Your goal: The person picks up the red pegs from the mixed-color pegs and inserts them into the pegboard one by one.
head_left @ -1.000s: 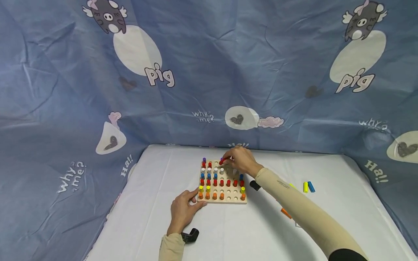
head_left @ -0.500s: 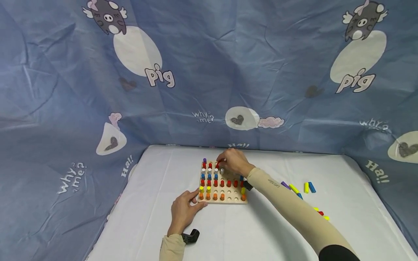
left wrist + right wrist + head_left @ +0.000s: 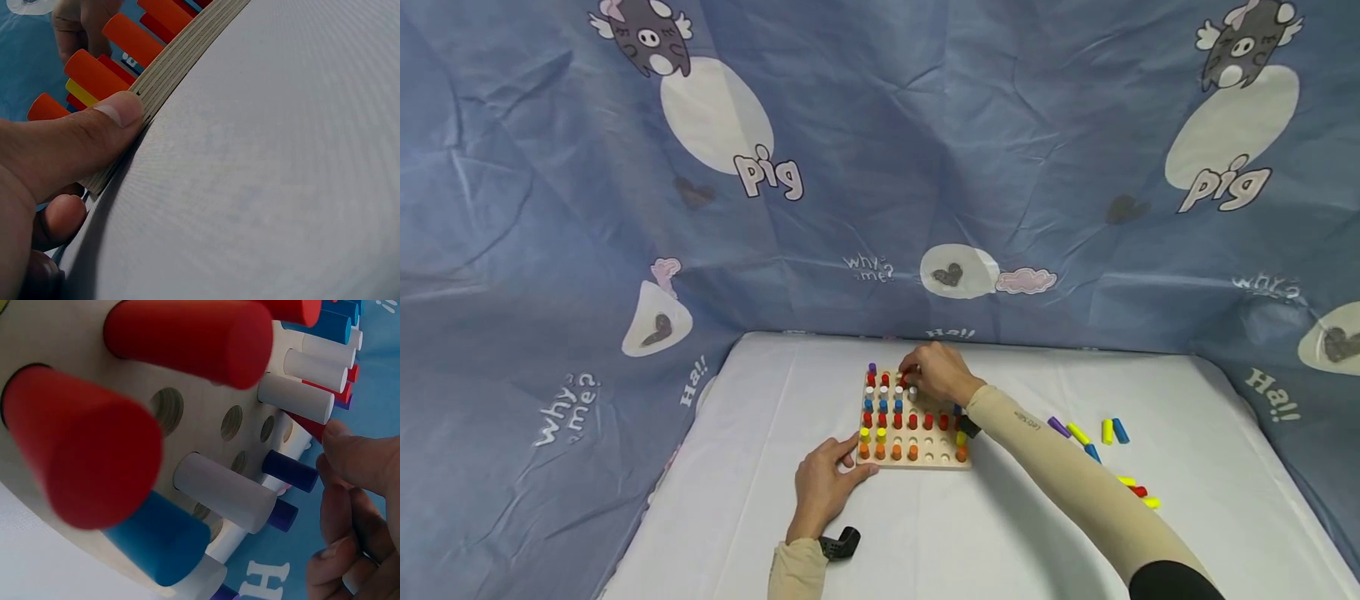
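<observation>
Pegboard (image 3: 928, 464) lies flat on the white counter (image 3: 925, 533), near left corner held in the left grip (image 3: 823, 483): thumb against the front edge, fingers at the left side. Layered edge suggests plywood; judged stiff, fairly light, apt to slide if pushed. Edge or corner is the sensible hold.

Right grip (image 3: 938, 369) over the back of the board, thumb and fingertip pinching a red peg (image 3: 309, 428). Peg's outer end is at the fingertips; lower part passes behind a white peg (image 3: 297, 398). Cannot tell whether it sits in a hole, or how deep. By the head view it lines up with two red pegs (image 3: 885, 381) to its left.

Handling, by look: small rigid cylinder, light, smooth, could roll or slip in the fingers; unlikely to break. Best taken near the top, thumb opposite finger, held square to the board, since neighbours stand close.

Loose pegs (image 3: 1107, 432), yellow, blue, purple and red, lie on their sides right of the board, well apart from the left grip.
</observation>
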Action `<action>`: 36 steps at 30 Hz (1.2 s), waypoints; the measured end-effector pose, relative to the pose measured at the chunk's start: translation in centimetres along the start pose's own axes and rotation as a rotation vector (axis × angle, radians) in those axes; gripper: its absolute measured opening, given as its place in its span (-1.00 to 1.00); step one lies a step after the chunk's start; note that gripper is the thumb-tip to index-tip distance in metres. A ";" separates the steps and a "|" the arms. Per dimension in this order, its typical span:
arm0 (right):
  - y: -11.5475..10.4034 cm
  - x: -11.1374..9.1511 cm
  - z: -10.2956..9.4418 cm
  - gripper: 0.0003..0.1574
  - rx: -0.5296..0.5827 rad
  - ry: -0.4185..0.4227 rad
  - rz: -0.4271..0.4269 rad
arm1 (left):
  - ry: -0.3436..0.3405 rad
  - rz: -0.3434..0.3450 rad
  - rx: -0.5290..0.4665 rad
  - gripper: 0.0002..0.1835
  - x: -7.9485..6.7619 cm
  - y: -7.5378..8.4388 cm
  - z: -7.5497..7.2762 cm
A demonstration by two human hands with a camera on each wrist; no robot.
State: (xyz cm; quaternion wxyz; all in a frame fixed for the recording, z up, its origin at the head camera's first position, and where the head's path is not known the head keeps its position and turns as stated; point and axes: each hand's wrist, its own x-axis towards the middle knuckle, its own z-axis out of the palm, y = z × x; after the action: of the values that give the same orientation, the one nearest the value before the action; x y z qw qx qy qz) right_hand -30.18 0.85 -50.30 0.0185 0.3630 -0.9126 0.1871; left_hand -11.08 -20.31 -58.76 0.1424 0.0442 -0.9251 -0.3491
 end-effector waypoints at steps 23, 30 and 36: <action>-1.0 0.8 0.4 -0.85 -0.086 -0.021 -0.038 | -0.014 -0.028 -0.011 -0.30 0.1 0.1 -0.1; -1.4 0.7 0.7 -0.80 -0.107 -0.029 -0.036 | -0.014 -0.016 -0.009 -0.29 0.0 0.1 0.0; -1.6 0.7 0.6 -0.78 -0.067 -0.048 -0.017 | 0.002 -0.006 0.000 -0.28 0.0 0.0 0.0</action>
State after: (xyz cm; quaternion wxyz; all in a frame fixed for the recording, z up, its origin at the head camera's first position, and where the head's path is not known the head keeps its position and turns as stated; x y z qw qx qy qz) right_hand -29.58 -0.88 -50.26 0.0102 0.3745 -0.9154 0.1472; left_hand -11.08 -20.33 -58.77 0.1424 0.0474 -0.9249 -0.3494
